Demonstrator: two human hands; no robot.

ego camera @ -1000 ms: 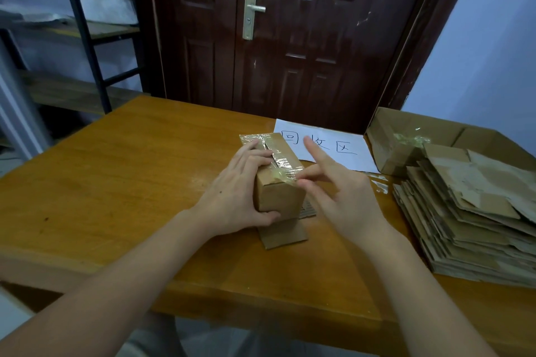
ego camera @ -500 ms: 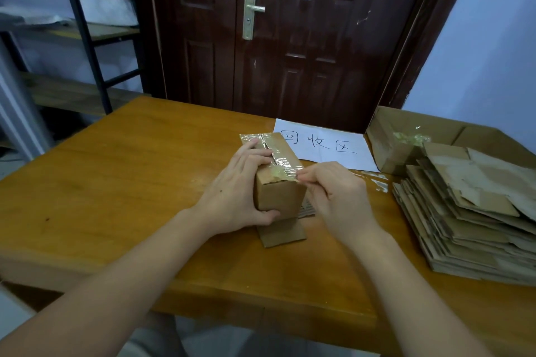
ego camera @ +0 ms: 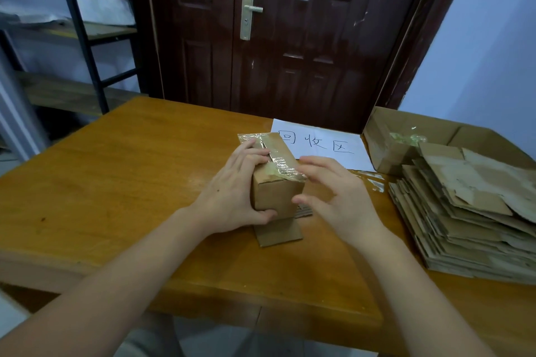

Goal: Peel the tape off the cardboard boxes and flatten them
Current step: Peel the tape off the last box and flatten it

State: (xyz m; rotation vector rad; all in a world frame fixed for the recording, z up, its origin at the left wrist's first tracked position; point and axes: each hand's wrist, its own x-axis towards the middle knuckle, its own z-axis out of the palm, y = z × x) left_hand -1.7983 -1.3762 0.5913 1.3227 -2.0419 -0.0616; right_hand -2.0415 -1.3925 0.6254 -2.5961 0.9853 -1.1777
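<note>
A small cardboard box (ego camera: 277, 191) stands near the middle of the wooden bench (ego camera: 116, 182), its near bottom flap lying flat on the wood. Clear tape (ego camera: 282, 162) runs along the top seam, wrinkled and bunched at the near right corner. The left hand (ego camera: 232, 197) grips the box from the left — fingers laid over the top beside the tape, thumb curled round the near face. The right hand (ego camera: 333, 194) is spread wide just right of the box, fingers loosely bent and holding nothing; its fingertips sit right at the box's top right edge and near face, though whether they touch cannot be told. Beyond the box lies a white sheet of paper (ego camera: 319, 145) with handwritten characters. To the right, a stack of flattened cardboard (ego camera: 464, 211) rests on the bench, and behind it an open carton (ego camera: 391, 142) — a wad of used tape inside. A dark door (ego camera: 290, 38) stands at the far side.
</note>
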